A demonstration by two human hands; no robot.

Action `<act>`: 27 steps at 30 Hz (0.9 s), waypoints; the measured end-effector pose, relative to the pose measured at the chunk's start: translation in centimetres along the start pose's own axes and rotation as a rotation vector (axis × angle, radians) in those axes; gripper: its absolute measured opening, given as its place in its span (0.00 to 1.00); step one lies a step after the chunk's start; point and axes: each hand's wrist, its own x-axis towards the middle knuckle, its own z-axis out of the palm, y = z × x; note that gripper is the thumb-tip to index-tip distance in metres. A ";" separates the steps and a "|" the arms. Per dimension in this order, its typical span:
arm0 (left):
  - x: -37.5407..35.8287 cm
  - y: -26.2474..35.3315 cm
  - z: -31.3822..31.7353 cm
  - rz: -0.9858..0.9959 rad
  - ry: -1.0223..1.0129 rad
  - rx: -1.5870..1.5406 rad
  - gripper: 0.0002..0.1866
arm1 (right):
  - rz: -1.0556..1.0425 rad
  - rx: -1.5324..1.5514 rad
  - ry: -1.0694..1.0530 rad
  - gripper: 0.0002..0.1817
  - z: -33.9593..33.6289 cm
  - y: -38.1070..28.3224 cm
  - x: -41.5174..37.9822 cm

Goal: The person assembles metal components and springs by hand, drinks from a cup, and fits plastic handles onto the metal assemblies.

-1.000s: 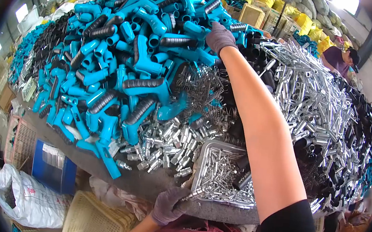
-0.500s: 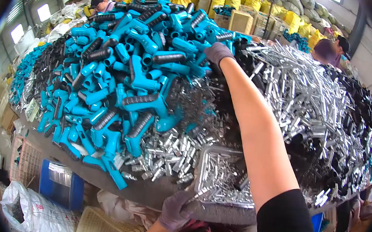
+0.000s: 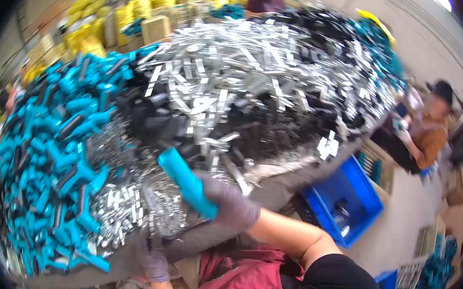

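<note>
My right hand (image 3: 231, 204), in a purple-grey glove, is wrapped round a teal plastic tool housing (image 3: 181, 174) held above the front of the worktable. Near the table's front edge, my gloved left hand (image 3: 154, 264) is smeared by motion; whether it holds anything is not visible. Just beyond it, a clear tray (image 3: 174, 232) contains small metal parts. Loose silver metal fittings (image 3: 121, 206) lie left of the tray. A large heap of teal housings with black grips (image 3: 70, 165) covers the left side.
Silver rods (image 3: 235, 50) and black parts are piled across the table's far side. A blue bin (image 3: 343, 202) stands beside the table's right edge. One person (image 3: 434, 125) sits at the right, another (image 3: 266, 2) is behind the heap. Yellow sacks (image 3: 132, 20) line the back.
My view has swung to the right. My right hand has come back from the far heap towards my body, now with a teal housing in it. My left hand stays near the table edge.
</note>
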 end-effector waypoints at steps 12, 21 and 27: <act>-3.9 7.8 0.4 -0.312 -0.212 -0.453 0.12 | -0.086 -1.145 0.256 0.27 -3.4 -4.2 -9.8; -2.0 15.0 1.1 -1.134 -1.209 -1.118 0.13 | 0.087 -0.849 0.209 0.21 -3.8 -6.9 -11.7; -2.8 15.1 1.7 -1.221 -1.102 -1.154 0.14 | -0.234 -1.721 0.277 0.14 -3.7 -5.3 -11.3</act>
